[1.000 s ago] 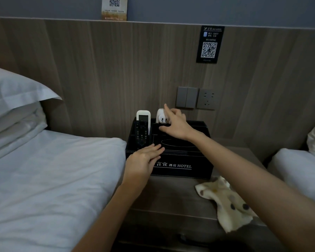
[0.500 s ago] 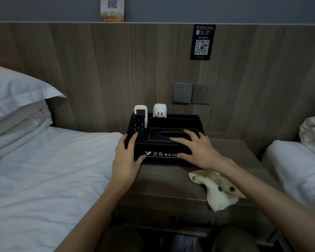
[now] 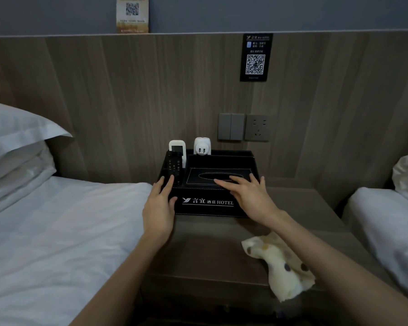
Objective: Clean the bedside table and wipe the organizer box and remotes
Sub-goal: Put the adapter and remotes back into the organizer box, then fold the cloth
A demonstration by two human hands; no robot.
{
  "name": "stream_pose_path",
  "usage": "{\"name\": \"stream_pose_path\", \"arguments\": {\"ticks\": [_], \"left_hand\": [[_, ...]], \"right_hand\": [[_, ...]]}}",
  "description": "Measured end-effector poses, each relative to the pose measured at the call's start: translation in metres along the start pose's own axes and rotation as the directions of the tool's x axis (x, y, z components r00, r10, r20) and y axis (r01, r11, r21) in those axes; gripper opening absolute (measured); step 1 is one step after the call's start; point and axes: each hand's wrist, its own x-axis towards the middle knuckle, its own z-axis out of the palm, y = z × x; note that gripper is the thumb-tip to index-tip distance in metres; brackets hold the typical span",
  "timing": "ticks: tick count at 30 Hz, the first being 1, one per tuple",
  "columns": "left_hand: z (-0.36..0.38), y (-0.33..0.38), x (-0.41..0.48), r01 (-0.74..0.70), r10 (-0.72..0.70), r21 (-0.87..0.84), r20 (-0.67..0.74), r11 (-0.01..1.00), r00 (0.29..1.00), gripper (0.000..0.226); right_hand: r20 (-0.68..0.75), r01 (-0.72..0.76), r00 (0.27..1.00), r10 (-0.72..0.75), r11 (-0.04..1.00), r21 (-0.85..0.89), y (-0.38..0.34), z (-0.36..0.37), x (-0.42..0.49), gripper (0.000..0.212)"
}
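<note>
Resting on the box: the left hand (image 3: 159, 208) lay at the left front corner, its fingers (image 3: 169, 184) straight over the top edge beside the black remote and its thumb against the front face, curled round nothing.
Right hand (image 3: 250, 196): flat on the lid, fingers (image 3: 224, 184) spread and straight, holding nothing.
Box (image 3: 205, 208): black, rectangular and leather-look, with pale stitching along the edges and white lettering ending in HOTEL on the front. An oval slot was cut in the lid. It stood at the back of the desk, near the wall panel.
Remotes: a slim black remote (image 3: 173, 165) with small buttons stood upright in the left compartment. A white remote (image 3: 177, 148) with a small screen stood behind it.
Adapter (image 3: 201, 145): white and rounded, prongs facing the camera, just right of the white remote.
Cloth (image 3: 278, 267): cream, soft and crumpled, with dark and yellowish dots. It lay on the desk's front right, apart from the box.
Desk (image 3: 210, 243): dark, matte wood grain, set between two beds.
Beds: a white sheet on the left bed (image 3: 57, 231) with stacked pillows (image 3: 17, 130), and white bedding on the right bed (image 3: 386, 227).
Wall: a wood-grain panel (image 3: 127, 102) carried a grey switch (image 3: 230, 126), a socket (image 3: 257, 127) and a black QR sign (image 3: 255, 57). A card (image 3: 132, 14) stood on the ledge above.
</note>
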Motion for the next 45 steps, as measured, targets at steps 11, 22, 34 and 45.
{"name": "stream_pose_path", "arguments": {"ticks": [11, 22, 34, 45], "left_hand": [[0.036, -0.008, 0.049, -0.002, 0.001, 0.018, 0.043, 1.000, 0.999, 0.056], [0.031, -0.003, 0.052, 0.021, -0.014, -0.045, 0.144, 0.999, 0.989, 0.065], [-0.013, 0.056, -0.011, -0.242, 0.273, -0.173, 0.185, 0.955, 0.944, 0.056], [0.029, 0.102, -0.089, -0.409, 0.385, -0.106, 0.609, 0.906, 0.693, 0.050]], "right_hand": [[0.029, -0.046, 0.998, 0.047, 0.999, -0.016, 0.023, 0.012, 0.050, 0.047], [0.128, -0.061, 0.990, 0.053, 0.996, 0.063, 0.026, 0.007, 0.053, 0.052], [0.134, 0.007, 0.989, -0.055, 0.943, 0.333, 0.032, -0.059, -0.070, 0.024], [0.135, -0.094, 0.987, 0.085, 0.993, 0.067, 0.024, -0.027, -0.151, 0.033]]}}
